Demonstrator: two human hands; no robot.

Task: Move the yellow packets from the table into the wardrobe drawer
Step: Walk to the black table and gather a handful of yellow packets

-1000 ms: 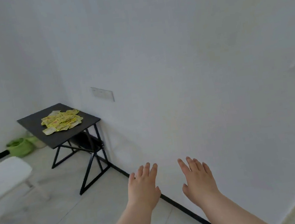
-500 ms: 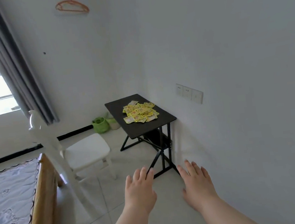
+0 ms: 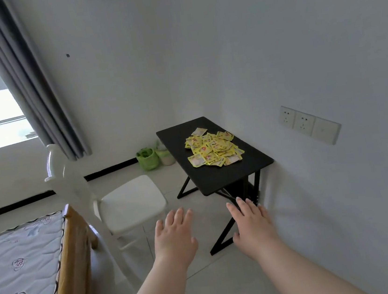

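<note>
My left hand (image 3: 175,239) and right hand (image 3: 253,228) hover flat, palms down, fingers spread, holding nothing. Well ahead of my right fingertips, the crinkly yellow packets (image 3: 214,149) lie heaped on the matte black rectangular table (image 3: 231,176). A smooth white chair (image 3: 131,203) stands beyond my left hand.

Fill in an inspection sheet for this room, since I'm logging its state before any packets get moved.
Surface: black table against the wall, its near part bare.
Job's things: yellow packets heaped on the tabletop; wardrobe drawer not in view.
Clutter: green basket on the floor beside the table.
Grippers: left hand and right hand open, empty, held short of the table.
Cables: nothing seen.
Surroundings: white chair, bed, curtain, wall sockets.
</note>
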